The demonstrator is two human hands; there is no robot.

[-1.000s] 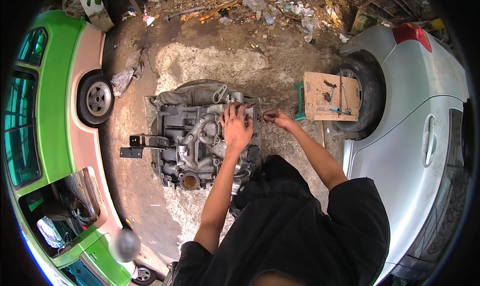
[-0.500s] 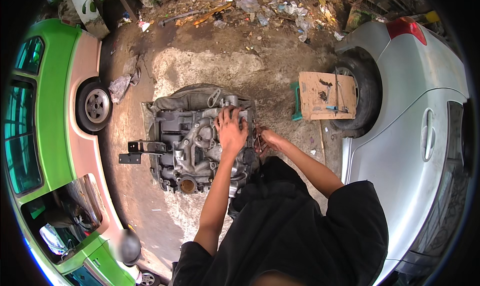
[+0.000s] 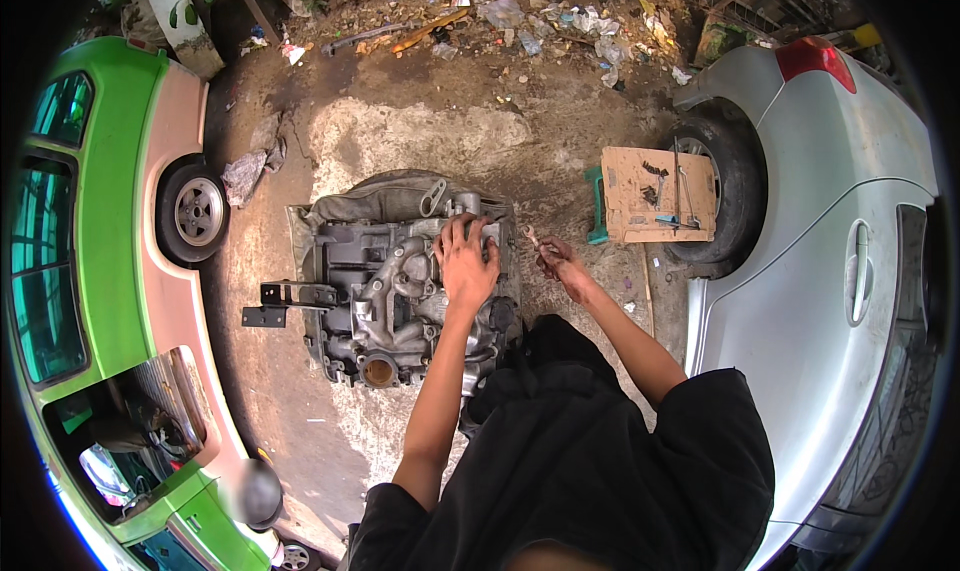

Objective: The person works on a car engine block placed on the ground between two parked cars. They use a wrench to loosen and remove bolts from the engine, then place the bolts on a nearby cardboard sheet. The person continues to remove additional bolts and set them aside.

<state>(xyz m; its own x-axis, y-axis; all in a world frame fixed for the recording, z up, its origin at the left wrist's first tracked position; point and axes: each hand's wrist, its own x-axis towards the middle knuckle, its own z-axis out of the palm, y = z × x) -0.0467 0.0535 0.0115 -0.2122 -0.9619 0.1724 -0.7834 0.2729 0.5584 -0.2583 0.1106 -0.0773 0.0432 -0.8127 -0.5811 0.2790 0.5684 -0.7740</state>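
A grey metal engine point(image 3: 374, 296) lies on the ground in front of me, with a round port opening at its near side. My left hand point(image 3: 467, 259) rests on the right part of its top, fingers spread and slightly bent, holding nothing. Just right of the engine, my right hand point(image 3: 562, 263) is closed around a small wrench point(image 3: 531, 235). The wrench's jaw end sticks out up and to the left, apart from the engine. My right fingers hide the rest of its shaft.
To the right, a cardboard sheet point(image 3: 625, 196) on a green stool point(image 3: 597, 206) carries several tools and small dark parts. A black bracket point(image 3: 268, 316) juts from the engine's left. A green van point(image 3: 110, 171) and a silver car point(image 3: 800, 251) flank me. Litter point(image 3: 600, 46) lies beyond.
My right hand has drawn away from the engine's right side, moving right, and the wrench in it now shows clearly. My left hand stays on the engine.
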